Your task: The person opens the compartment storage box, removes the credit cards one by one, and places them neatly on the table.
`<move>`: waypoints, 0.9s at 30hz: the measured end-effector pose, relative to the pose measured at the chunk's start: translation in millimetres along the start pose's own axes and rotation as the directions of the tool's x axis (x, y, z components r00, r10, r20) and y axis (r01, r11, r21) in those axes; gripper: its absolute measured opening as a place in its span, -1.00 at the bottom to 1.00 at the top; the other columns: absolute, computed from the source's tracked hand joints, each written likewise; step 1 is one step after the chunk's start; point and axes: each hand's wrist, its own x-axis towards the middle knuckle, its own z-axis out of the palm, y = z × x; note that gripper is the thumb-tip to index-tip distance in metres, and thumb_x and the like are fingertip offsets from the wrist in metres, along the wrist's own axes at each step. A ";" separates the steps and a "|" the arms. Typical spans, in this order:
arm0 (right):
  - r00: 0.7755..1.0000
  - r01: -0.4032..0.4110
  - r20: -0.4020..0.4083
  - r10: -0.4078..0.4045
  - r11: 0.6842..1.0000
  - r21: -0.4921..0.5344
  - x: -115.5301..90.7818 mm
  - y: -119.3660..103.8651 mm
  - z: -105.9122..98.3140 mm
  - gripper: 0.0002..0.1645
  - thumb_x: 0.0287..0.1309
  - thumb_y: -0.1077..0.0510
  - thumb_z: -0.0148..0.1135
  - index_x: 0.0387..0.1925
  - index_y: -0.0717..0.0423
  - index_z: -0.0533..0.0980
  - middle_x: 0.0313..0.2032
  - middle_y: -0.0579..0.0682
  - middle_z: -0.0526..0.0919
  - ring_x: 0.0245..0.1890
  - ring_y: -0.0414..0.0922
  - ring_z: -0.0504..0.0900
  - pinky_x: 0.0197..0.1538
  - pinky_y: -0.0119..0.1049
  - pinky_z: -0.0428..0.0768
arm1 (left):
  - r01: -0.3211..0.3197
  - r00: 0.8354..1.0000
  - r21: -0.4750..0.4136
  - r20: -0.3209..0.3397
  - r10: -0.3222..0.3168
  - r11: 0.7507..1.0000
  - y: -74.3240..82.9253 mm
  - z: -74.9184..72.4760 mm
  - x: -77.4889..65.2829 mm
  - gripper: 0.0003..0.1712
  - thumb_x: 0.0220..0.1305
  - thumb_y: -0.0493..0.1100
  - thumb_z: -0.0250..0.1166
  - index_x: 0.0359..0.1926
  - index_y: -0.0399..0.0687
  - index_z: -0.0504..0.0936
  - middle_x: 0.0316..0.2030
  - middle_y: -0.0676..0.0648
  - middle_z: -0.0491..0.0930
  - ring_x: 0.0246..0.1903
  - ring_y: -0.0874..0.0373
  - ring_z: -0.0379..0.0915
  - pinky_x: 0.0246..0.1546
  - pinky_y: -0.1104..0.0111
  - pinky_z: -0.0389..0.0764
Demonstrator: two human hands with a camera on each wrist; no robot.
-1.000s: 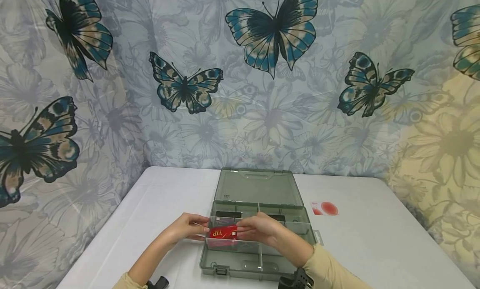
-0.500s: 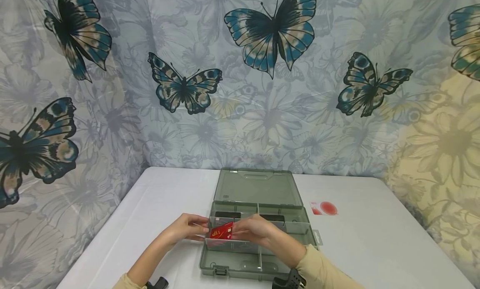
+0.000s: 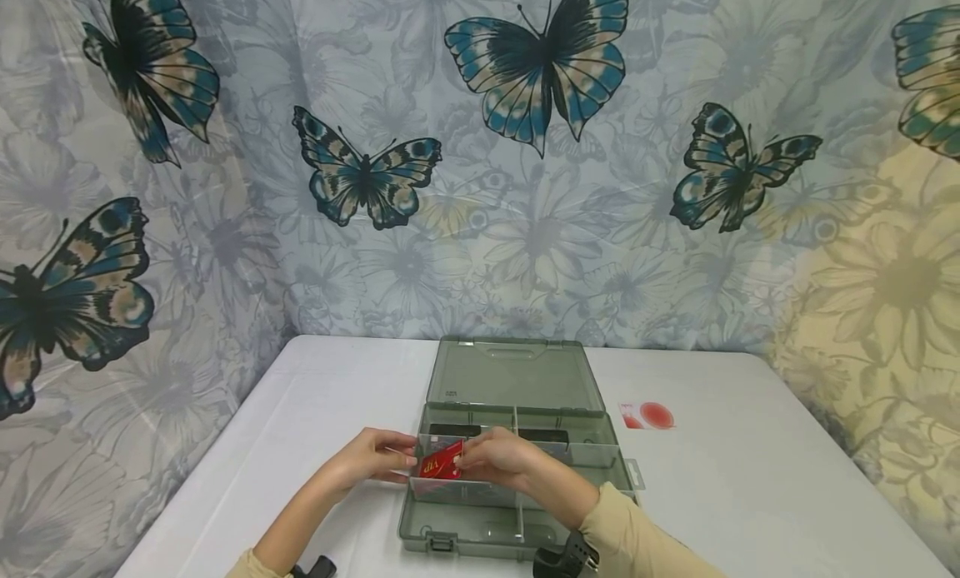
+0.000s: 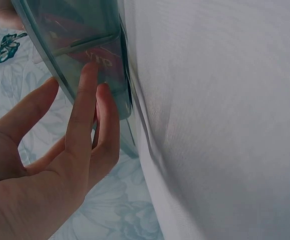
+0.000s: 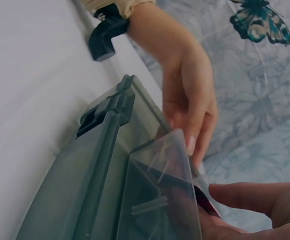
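A red card [image 3: 441, 462] printed "VIP" stands tilted inside the left middle compartment of a green-tinted clear plastic box [image 3: 517, 551], whose lid lies folded back. My right hand [image 3: 501, 460] pinches the card at its right end; the right wrist view shows the card's dark edge [image 5: 205, 201] by the thumb, the fingers mostly behind a clear divider [image 5: 160, 175]. My left hand [image 3: 369, 459] touches the box's left side from outside. In the left wrist view its fairly straight fingers [image 4: 88, 82] rest against the wall, the lettering showing through, with the thumb at the rim.
Black flat items [image 3: 455, 431] sit in the back compartments. A clear card with a red circle [image 3: 657, 416] lies on the white table [image 3: 750, 495] right of the box. Butterfly-patterned cloth [image 3: 540, 253] hangs behind the table.
The red card has tilted and sunk slightly in the compartment, with its right end raised. My right hand has shifted a little left with it; the left hand has stayed in place.
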 end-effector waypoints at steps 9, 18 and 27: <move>1.000 0.010 0.008 -0.010 1.000 -0.027 -0.3 -0.1 -1.3 -0.51 0.18 0.51 0.08 0.14 0.70 0.33 0.18 0.52 0.44 0.20 0.27 0.52 0.24 0.02 0.60 | 0.006 1.000 0.001 -0.006 -0.006 1.000 -0.1 0.6 -0.4 -0.38 0.23 -0.21 0.34 0.18 -0.59 0.40 -0.01 -0.39 0.58 -0.11 -0.01 0.66 -0.13 0.20 0.80; 1.000 0.018 -0.011 -0.019 0.997 -0.068 -4.5 1.5 -9.6 -0.47 0.22 0.42 0.14 0.19 0.61 0.34 0.14 0.44 0.52 0.10 0.17 0.63 0.13 -0.04 0.69 | 0.006 1.000 0.002 -0.008 -0.006 1.000 1.4 0.9 -1.4 -0.37 0.23 -0.20 0.35 0.18 -0.59 0.40 -0.02 -0.35 0.59 -0.12 -0.01 0.67 -0.13 0.20 0.80; 0.999 0.051 0.018 -0.050 0.998 -0.025 -11.8 -7.5 -20.8 -0.49 0.26 0.43 0.06 0.21 0.62 0.31 0.17 0.48 0.48 0.08 0.17 0.64 0.13 -0.12 0.70 | -0.001 1.000 -0.002 0.001 0.001 1.000 1.8 0.0 -1.6 -0.37 0.23 -0.21 0.35 0.18 -0.60 0.41 -0.04 -0.30 0.61 -0.13 0.03 0.66 -0.13 0.20 0.80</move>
